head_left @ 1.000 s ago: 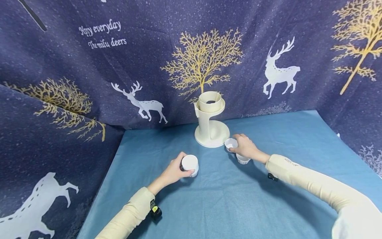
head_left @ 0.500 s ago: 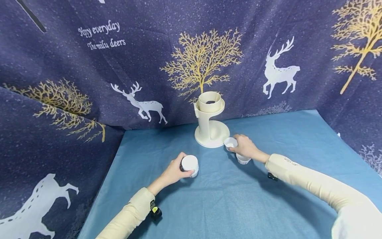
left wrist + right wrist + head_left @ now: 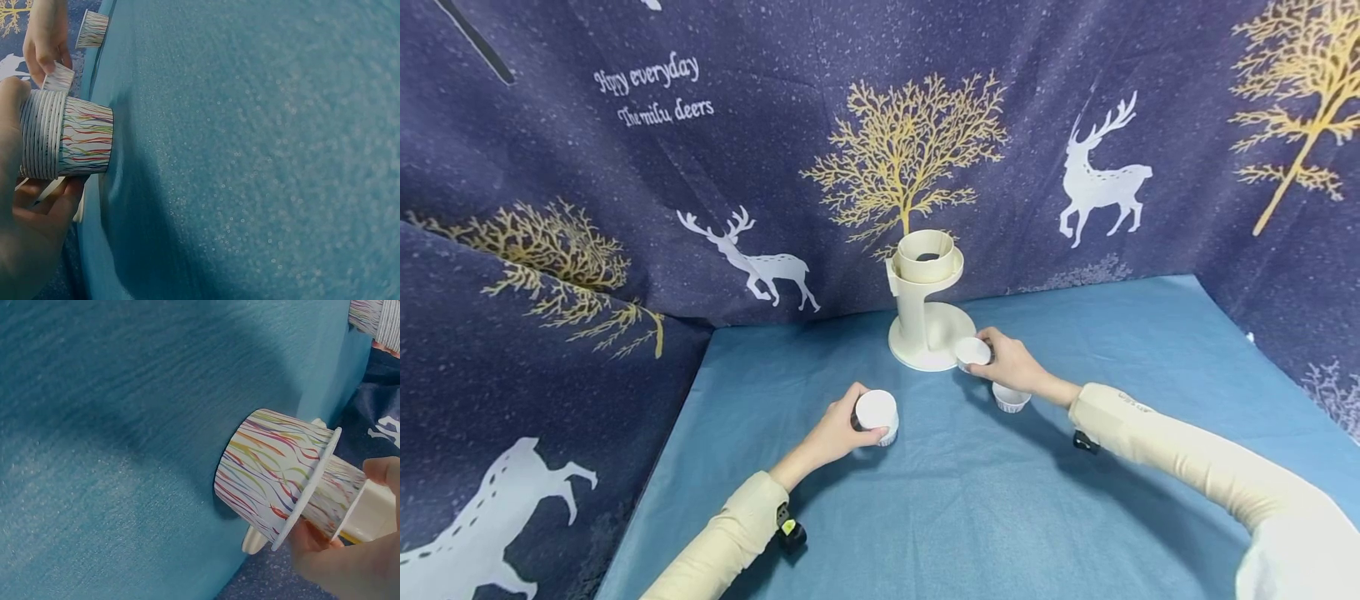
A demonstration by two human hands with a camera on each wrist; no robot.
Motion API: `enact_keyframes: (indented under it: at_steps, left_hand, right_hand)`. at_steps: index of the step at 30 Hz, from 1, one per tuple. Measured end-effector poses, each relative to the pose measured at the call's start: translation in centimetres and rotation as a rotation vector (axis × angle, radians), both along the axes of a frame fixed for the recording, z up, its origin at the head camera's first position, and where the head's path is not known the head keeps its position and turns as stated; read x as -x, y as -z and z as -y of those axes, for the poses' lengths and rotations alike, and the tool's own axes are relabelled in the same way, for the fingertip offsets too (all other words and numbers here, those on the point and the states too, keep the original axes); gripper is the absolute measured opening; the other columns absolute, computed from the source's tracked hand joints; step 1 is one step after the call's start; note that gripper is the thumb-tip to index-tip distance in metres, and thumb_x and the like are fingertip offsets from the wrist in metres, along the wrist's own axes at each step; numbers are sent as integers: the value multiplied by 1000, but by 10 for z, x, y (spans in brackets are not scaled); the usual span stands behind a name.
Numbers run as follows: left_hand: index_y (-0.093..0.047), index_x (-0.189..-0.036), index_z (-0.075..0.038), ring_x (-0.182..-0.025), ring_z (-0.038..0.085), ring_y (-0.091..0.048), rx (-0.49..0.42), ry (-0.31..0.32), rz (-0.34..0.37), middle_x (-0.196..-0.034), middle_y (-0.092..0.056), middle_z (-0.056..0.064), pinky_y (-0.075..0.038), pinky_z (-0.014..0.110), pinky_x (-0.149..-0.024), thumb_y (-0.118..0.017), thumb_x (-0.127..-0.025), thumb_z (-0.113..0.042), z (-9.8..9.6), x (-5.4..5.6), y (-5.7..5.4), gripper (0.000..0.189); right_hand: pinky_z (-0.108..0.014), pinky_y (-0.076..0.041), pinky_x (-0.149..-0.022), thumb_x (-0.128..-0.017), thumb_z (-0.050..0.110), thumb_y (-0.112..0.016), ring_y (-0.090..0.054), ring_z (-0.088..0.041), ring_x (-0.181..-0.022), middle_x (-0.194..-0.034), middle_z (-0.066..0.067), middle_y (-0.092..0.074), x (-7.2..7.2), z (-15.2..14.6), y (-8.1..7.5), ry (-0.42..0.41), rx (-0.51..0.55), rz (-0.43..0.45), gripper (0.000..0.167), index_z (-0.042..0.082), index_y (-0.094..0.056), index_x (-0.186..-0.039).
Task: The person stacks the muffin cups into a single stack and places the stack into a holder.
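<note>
The left hand (image 3: 837, 427) gripped a stack of nested paper cups (image 3: 69, 136), thumb and fingers curled round the packed white rims; wavy multicoloured lines marked the exposed wall, whose base faced the blue tabletop (image 3: 955, 500). Whether the stack touched the surface could not be told. The right hand (image 3: 1013, 367), farther forward and to the right of the left hand, pinched a single paper cup (image 3: 973, 352) between thumb and fingers. A standing paper cup (image 3: 272, 475), patterned with similar lines, rested upright on the tabletop just to the near side of the right hand. Beyond the right hand and to its left stood a cream stand (image 3: 913, 321), with a round base, a column and a ring bearing a cream cylindrical holder (image 3: 925, 260). The pinched cup overlapped the base in the head view; contact between them could not be judged. A cream sleeve (image 3: 730, 533) covered the forearm behind the left hand. A dark blue backdrop (image 3: 760, 158), printed with white deer and yellow trees, hung beyond both hands.
</note>
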State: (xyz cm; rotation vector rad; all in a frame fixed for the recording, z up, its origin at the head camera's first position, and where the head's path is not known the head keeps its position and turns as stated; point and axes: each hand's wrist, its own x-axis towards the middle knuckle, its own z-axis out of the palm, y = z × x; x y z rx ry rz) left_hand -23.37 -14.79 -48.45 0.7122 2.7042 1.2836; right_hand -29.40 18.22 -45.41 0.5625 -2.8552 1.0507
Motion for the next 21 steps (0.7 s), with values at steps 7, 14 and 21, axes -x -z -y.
enact_keyframes:
  at_steps: [7, 14, 21]
  left_hand:
    - [-49, -113, -14, -104, 22, -63, 0, -9, -9, -114, -64, 8, -50, 41, -88, -79, -81, -25, 0, 0, 0, 45]
    - [-49, -114, -15, -105, 23, -63, 6, -20, -9, -114, -64, 9, -50, 42, -88, -79, -81, -26, 1, 0, 1, 45]
    - [-49, -114, -14, -105, 21, -63, 8, -11, -7, -114, -65, 8, -50, 38, -88, -79, -81, -25, 0, 0, 0, 45]
  right_hand:
    - [-39, -53, -76, -85, 24, -73, -65, -29, -95, -110, -19, -65, 0, 3, -1, -50, 34, -13, 53, 1, -49, -126]
    - [-35, -56, -74, -84, 21, -73, -69, -26, -90, -110, -20, -65, -8, 11, -8, -83, 90, 19, 50, 3, -48, -124]
    - [-33, -56, -76, -84, 22, -73, -68, -26, -95, -110, -16, -65, -12, 18, -10, -102, 100, 30, 49, 5, -48, -123]
